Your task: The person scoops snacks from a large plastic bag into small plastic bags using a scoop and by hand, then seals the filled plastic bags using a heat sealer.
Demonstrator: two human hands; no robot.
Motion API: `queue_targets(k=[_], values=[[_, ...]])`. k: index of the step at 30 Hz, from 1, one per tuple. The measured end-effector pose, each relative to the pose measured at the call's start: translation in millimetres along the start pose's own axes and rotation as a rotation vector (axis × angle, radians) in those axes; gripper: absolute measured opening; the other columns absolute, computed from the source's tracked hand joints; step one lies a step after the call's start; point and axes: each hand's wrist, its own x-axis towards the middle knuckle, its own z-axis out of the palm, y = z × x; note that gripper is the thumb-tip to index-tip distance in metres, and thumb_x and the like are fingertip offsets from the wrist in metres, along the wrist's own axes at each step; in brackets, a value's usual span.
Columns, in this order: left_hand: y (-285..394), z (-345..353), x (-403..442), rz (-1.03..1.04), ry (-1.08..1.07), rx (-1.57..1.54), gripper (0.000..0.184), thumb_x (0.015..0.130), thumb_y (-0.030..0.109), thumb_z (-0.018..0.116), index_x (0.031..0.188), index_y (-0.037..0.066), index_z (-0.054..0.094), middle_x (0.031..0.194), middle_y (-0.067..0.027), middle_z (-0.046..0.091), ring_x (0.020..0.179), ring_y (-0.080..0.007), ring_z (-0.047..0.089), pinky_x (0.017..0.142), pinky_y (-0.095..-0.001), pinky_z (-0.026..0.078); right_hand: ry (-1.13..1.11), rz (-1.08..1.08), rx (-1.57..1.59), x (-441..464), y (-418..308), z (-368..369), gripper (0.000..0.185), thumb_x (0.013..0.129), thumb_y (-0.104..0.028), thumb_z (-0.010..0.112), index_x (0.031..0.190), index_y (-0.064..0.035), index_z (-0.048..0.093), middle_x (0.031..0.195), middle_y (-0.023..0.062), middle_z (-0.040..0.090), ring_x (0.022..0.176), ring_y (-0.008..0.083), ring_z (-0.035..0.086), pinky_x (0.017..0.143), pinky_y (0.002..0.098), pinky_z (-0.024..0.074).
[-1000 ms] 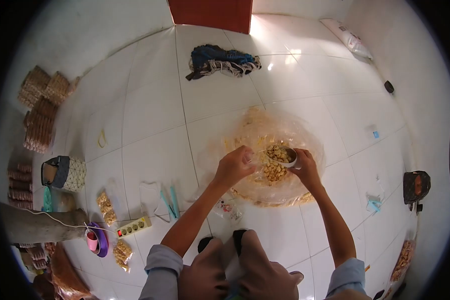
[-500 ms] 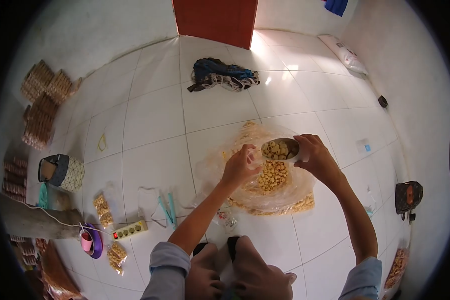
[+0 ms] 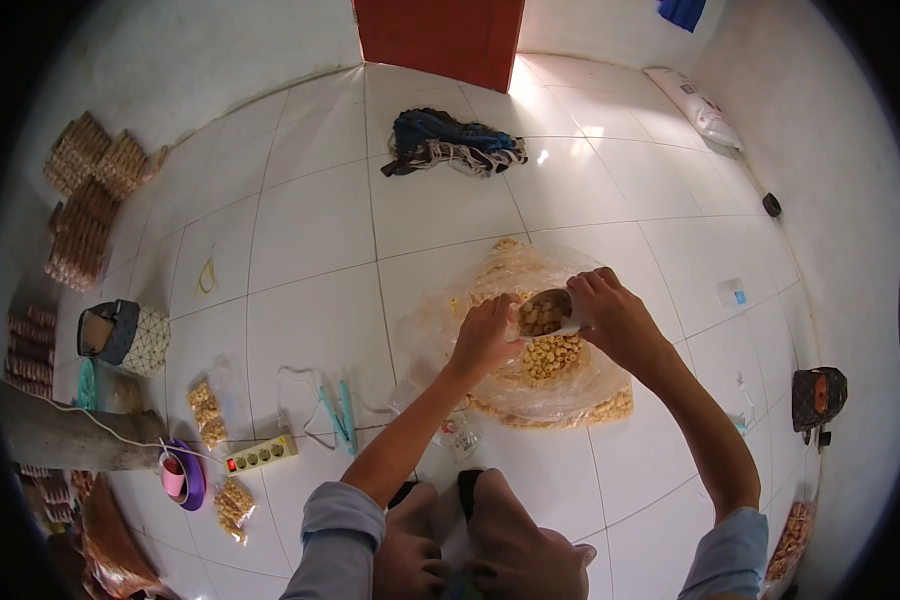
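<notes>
My right hand (image 3: 615, 312) grips a pale scoop-like container (image 3: 570, 322) with round yellowish snack pieces (image 3: 542, 314) inside, tilted toward my left. Closed at its mouth is my left hand (image 3: 485, 338), pinching what looks like a small clear plastic bag (image 3: 513, 328); most of this bag is hidden by the fingers and container. Beneath both hands a large clear plastic bag (image 3: 602, 378) lies spread open on the floor, with a heap of loose snack pieces (image 3: 550, 362) in it.
Left of my legs lie filled snack packets (image 3: 207, 415), a power strip (image 3: 260, 456) and a turquoise hair-straightener-like tool (image 3: 340, 418). A handbag (image 3: 135, 338) and stacked packets (image 3: 80, 230) stand farther left. Dark cloth (image 3: 445, 143) lies ahead; a small brown bag (image 3: 818, 396) sits right.
My two hands have come together, the left closing in at the container's mouth. The container has shifted left and tipped toward the left hand. The view has shifted slightly.
</notes>
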Motion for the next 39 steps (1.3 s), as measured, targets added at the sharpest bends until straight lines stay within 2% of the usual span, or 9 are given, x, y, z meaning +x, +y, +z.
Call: queue_targets(k=[5, 7, 11, 13, 23, 26, 28, 33, 39], values=[[3, -3, -1, -0.03, 0.005, -0.023, 0.051, 0.061, 0.011, 0.073, 0.103, 0.008, 0.044, 0.086, -0.0104, 0.056, 0.079, -0.0258, 0.056, 0.069, -0.036, 0.045, 0.118, -0.151, -0.097, 4, -6, -2, 0.046, 0.06, 0.002, 0.064, 0.104, 0.0004, 0.05, 0.1, 0.0103, 0.051, 0.101, 0.0249, 0.049, 0.082, 0.0342, 0.0468], [0, 0, -1, -0.027, 0.015, -0.035, 0.05, 0.062, 0.013, 0.073, 0.103, 0.008, 0.043, 0.087, -0.011, 0.056, 0.08, -0.0266, 0.056, 0.07, -0.0362, 0.045, 0.155, -0.16, -0.172, 5, -8, -1, 0.057, 0.055, 0.0, 0.073, 0.107, -0.003, 0.049, 0.109, 0.0088, 0.05, 0.105, 0.0249, 0.047, 0.085, 0.034, 0.0475], [1, -1, -2, -0.111, -0.017, -0.074, 0.047, 0.067, 0.018, 0.071, 0.103, 0.007, 0.043, 0.089, -0.0119, 0.055, 0.083, -0.0284, 0.056, 0.072, -0.036, 0.045, 0.226, -0.195, -0.232, 6, -14, -8, 0.057, 0.054, 0.0, 0.073, 0.106, -0.0029, 0.051, 0.108, 0.009, 0.05, 0.105, 0.0249, 0.048, 0.084, 0.0332, 0.0479], [-1, 1, -4, -0.1, 0.005, -0.084, 0.046, 0.068, 0.019, 0.071, 0.103, 0.007, 0.043, 0.09, -0.0119, 0.055, 0.084, -0.0283, 0.056, 0.072, -0.0356, 0.046, 0.233, -0.209, -0.175, 6, -16, -11, 0.036, 0.066, 0.003, 0.056, 0.102, 0.0039, 0.053, 0.103, 0.0097, 0.049, 0.101, 0.0238, 0.048, 0.086, 0.0314, 0.0449], [5, -5, -3, -0.253, -0.042, -0.218, 0.046, 0.07, 0.021, 0.072, 0.103, 0.006, 0.043, 0.094, -0.0118, 0.056, 0.083, -0.0225, 0.058, 0.071, -0.0317, 0.047, 0.28, -0.235, -0.209, 3, -16, -13, 0.037, 0.068, 0.003, 0.054, 0.105, 0.0035, 0.052, 0.103, 0.0108, 0.048, 0.104, 0.0254, 0.047, 0.087, 0.0332, 0.0444], [-10, 4, -5, -0.211, 0.035, -0.24, 0.046, 0.07, 0.027, 0.072, 0.1, 0.005, 0.045, 0.087, -0.013, 0.058, 0.076, -0.0227, 0.059, 0.069, -0.0329, 0.047, 0.397, -0.112, -0.248, -2, 2, 2, 0.036, 0.069, 0.003, 0.055, 0.105, 0.0028, 0.051, 0.103, 0.0118, 0.048, 0.102, 0.0282, 0.048, 0.084, 0.0355, 0.0453], [-14, 2, -8, -0.275, -0.002, -0.238, 0.047, 0.07, 0.026, 0.074, 0.1, 0.005, 0.044, 0.09, -0.0124, 0.058, 0.075, -0.0212, 0.058, 0.069, -0.0315, 0.047, 0.423, 0.192, -0.19, -9, 18, 34, 0.039, 0.066, 0.002, 0.058, 0.104, 0.0018, 0.049, 0.101, 0.0133, 0.049, 0.099, 0.0303, 0.048, 0.08, 0.0371, 0.0464], [-15, -5, -12, -0.387, -0.081, -0.181, 0.052, 0.067, 0.028, 0.076, 0.1, 0.005, 0.044, 0.095, -0.0117, 0.058, 0.077, -0.0202, 0.058, 0.07, -0.03, 0.047, 0.158, 0.544, -0.033, -40, 58, 194, 0.043, 0.061, -0.011, 0.074, 0.096, -0.0034, 0.049, 0.102, 0.013, 0.047, 0.098, 0.0299, 0.047, 0.074, 0.0372, 0.049], [-27, 7, -18, -0.285, -0.054, -0.143, 0.056, 0.065, 0.033, 0.077, 0.1, 0.005, 0.042, 0.097, -0.0139, 0.058, 0.079, -0.019, 0.06, 0.068, -0.0296, 0.048, 0.091, 0.641, 0.089, -42, 48, 240, 0.048, 0.065, -0.018, 0.073, 0.103, -0.0026, 0.049, 0.106, 0.0146, 0.047, 0.104, 0.0303, 0.046, 0.076, 0.0378, 0.0481]])
